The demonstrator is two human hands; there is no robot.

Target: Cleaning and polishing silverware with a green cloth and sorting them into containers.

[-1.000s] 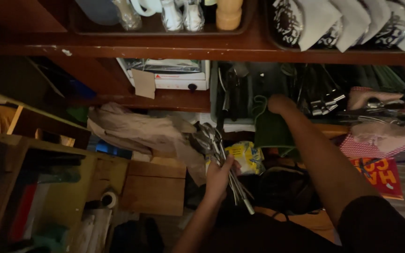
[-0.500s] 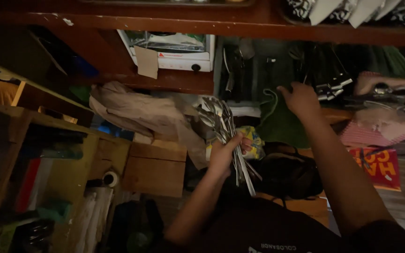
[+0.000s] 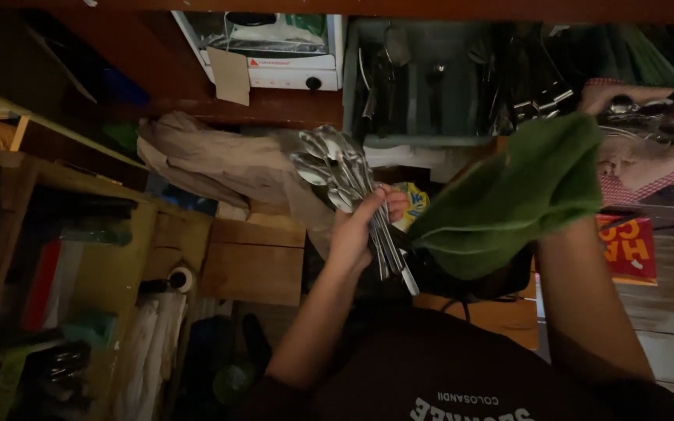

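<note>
Left hand (image 3: 356,230), fingers closed round a bundle of shiny metal spoons (image 3: 337,168), centre. Right hand hidden under the draped green cloth (image 3: 512,199) just right of them; grip unclear. Step looks like wiping: cloth must meet spoons.

The left hand (image 3: 360,226) is at centre, closed around a bundle of spoons (image 3: 345,175) whose bowls point far and left. Right of it, the right hand is hidden under a cloth (image 3: 509,195) it lifts. Far behind the cloth, a cutlery tray (image 3: 423,86) sits on a shelf; a boxed appliance (image 3: 274,47) sits left of the tray. A wooden crate (image 3: 255,261) lies left of the left hand.
</note>
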